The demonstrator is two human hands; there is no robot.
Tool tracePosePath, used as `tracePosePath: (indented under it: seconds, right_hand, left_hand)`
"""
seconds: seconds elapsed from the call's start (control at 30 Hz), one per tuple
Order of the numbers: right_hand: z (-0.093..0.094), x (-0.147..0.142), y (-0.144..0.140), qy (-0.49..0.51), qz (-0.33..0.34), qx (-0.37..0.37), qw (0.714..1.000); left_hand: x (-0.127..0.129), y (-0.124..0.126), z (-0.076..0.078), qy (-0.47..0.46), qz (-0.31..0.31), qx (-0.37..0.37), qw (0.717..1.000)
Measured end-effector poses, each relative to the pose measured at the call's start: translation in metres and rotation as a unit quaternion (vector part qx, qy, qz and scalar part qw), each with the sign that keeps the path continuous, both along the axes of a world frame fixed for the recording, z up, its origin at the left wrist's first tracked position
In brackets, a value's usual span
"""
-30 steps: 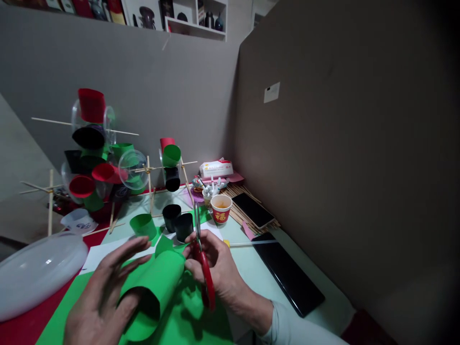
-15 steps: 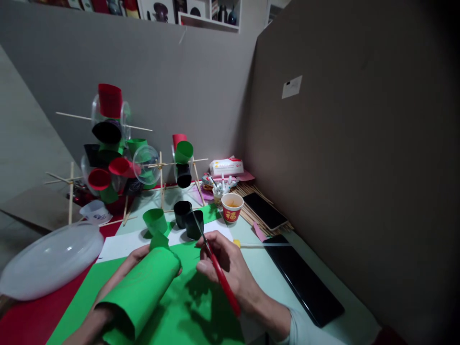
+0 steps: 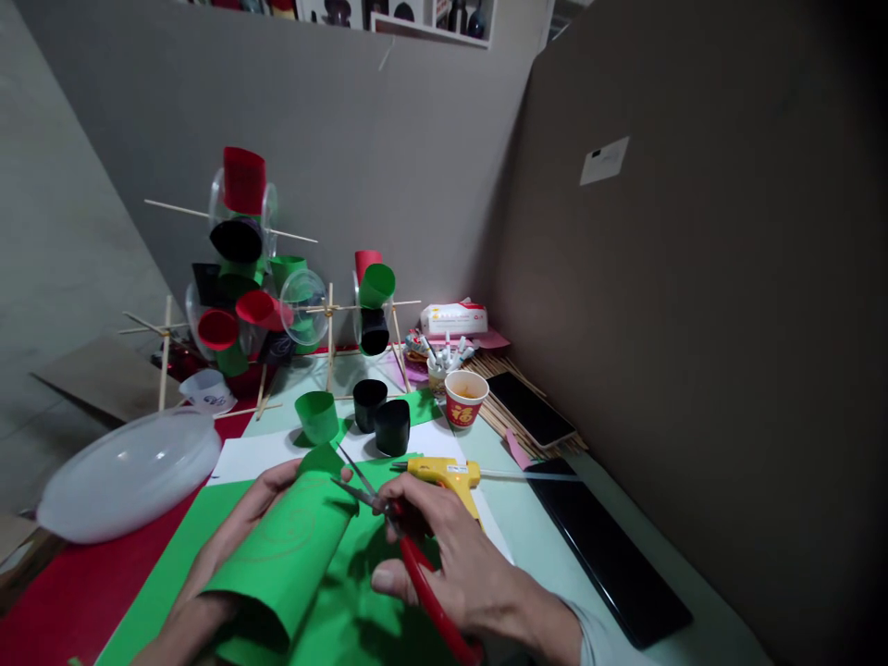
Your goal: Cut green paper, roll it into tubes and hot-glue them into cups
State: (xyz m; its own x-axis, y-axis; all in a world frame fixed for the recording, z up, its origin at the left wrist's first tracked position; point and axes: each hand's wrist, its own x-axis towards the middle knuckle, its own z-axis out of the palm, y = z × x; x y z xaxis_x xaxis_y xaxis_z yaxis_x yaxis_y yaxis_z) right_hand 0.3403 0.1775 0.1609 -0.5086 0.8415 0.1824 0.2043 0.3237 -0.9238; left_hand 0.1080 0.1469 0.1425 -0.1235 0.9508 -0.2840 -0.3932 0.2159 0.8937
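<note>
My left hand [image 3: 228, 546] holds a curled sheet of green paper [image 3: 288, 555] with a faint spiral drawn on it, fingers under and around the roll. My right hand [image 3: 458, 555] grips red-handled scissors [image 3: 409, 555]. Their blades are spread apart and point at the roll's far edge. Under both hands lies a flat green sheet [image 3: 361, 610]. A yellow glue gun [image 3: 444, 476] rests just beyond my right hand.
Green [image 3: 317, 416] and black paper rings [image 3: 392, 426] stand behind the roll. A stick-and-cup model [image 3: 264, 296] rises at the back left. A red paper cup [image 3: 465, 399], a phone [image 3: 537, 410], a black tablet [image 3: 610, 546] and a white plastic lid [image 3: 129, 472] lie around.
My right hand has opened the scissor blades and brought them to the roll's far edge. The view has shifted, and the yellow glue gun shows beyond my right hand.
</note>
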Motion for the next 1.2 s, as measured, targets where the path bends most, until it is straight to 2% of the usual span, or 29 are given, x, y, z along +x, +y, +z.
tracePosePath:
  seconds: [0.03, 0.1, 0.13, 0.27, 0.4, 0.53, 0.7, 0.93, 1.2]
  right_hand:
    - [0.001, 0.000, -0.001, -0.004, 0.000, 0.003, 1.000]
    - [0.001, 0.000, -0.002, -0.011, 0.000, 0.006, 1.000]
    - [0.001, 0.000, -0.002, -0.014, 0.000, 0.007, 1.000]
    - [-0.001, -0.001, -0.003, -0.005, -0.002, 0.029, 1.000]
    - [-0.005, -0.002, -0.001, 0.006, -0.009, 0.059, 0.998]
    - [-0.006, -0.004, 0.000, 0.011, -0.014, 0.054, 0.998]
    - [-0.005, -0.004, 0.001, 0.014, -0.019, 0.057, 0.998]
    - [-0.010, -0.002, 0.000, 0.022, -0.015, 0.066, 0.997]
    - [-0.010, -0.003, -0.001, -0.016, -0.029, 0.118, 0.992]
  left_hand:
    - [0.002, -0.003, 0.002, -0.019, 0.018, -0.025, 0.999]
    - [0.009, -0.013, 0.007, -0.056, 0.050, 0.018, 0.997]
    - [0.013, -0.018, 0.010, -0.067, 0.042, 0.034, 0.996]
    - [0.026, -0.032, 0.022, -0.090, 0.064, 0.002, 0.994]
    - [0.030, -0.029, 0.026, -0.077, 0.065, 0.001, 0.995]
    - [0.036, -0.029, 0.031, -0.067, 0.092, 0.018, 0.993]
    - [0.043, -0.034, 0.038, -0.078, 0.096, -0.032, 0.992]
    - [0.044, -0.034, 0.041, -0.082, 0.110, -0.052, 0.989]
    - [0.042, -0.033, 0.049, -0.050, 0.095, -0.017, 0.994]
